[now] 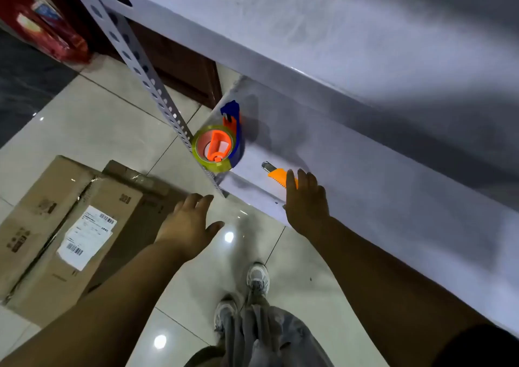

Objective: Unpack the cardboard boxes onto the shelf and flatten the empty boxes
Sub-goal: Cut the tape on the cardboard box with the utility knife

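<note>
Glossy pale floor tiles (pixel 106 119) run beneath a white metal shelf (pixel 379 175) with a perforated upright post (pixel 134 57). On the shelf's lower level, the right hand (pixel 306 201) lies with straight fingers over the rear of an orange utility knife with a metal tip (pixel 276 174), touching it but not visibly gripping it. Just beyond stands a blue and orange tape dispenser holding a roll of clear tape (pixel 217 144). The left hand (pixel 191 223) hovers wide open over the floor, empty. Left of it, a sealed brown cardboard box with a white shipping label (pixel 70 226) sits on the tiles. The step appears to be fetching the knife; next it must be grasped and carried to the box's taped seam. Most of the knife's handle is hidden under the fingers, the label text is unreadable, and the box's contents cannot be seen.
</note>
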`<state>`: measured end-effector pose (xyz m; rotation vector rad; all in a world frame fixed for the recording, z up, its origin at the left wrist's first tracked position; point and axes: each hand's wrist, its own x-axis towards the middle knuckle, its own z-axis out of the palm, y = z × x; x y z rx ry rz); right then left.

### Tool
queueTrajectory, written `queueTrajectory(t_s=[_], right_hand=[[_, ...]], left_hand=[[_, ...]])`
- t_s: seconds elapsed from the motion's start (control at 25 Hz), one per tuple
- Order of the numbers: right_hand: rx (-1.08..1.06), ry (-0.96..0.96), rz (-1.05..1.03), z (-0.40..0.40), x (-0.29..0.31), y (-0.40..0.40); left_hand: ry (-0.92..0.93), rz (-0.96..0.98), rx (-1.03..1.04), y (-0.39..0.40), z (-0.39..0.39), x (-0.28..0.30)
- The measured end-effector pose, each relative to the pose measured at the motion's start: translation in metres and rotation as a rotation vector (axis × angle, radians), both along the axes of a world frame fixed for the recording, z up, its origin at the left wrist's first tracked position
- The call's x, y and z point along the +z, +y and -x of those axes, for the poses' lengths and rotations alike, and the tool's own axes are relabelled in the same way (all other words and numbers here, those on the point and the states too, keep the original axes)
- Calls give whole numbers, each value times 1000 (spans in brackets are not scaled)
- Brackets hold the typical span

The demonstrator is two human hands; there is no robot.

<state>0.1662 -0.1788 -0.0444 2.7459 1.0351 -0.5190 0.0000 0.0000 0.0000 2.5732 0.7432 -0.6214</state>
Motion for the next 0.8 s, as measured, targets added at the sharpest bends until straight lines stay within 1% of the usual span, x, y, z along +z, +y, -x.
queueTrajectory(t_s=[0.08,0.16,0.28,0.44,0.64,0.8], right_hand=[[-7,35,45,-5,1,4],[27,18,73,-7,-4,4],[64,45,120,-7,-2,5],[59,29,135,-6,-3,5],[40,24,123,11,2,10],[112,-73,-4,43,9,25]], left_hand=[[7,-1,25,0,-4,-5],[27,14,33,-1,-3,-9],[25,20,63,-2,2,-14],[17,25,89,-2,12,-13],[6,40,128,1,30,-7],[-13,31,187,8,53,6]])
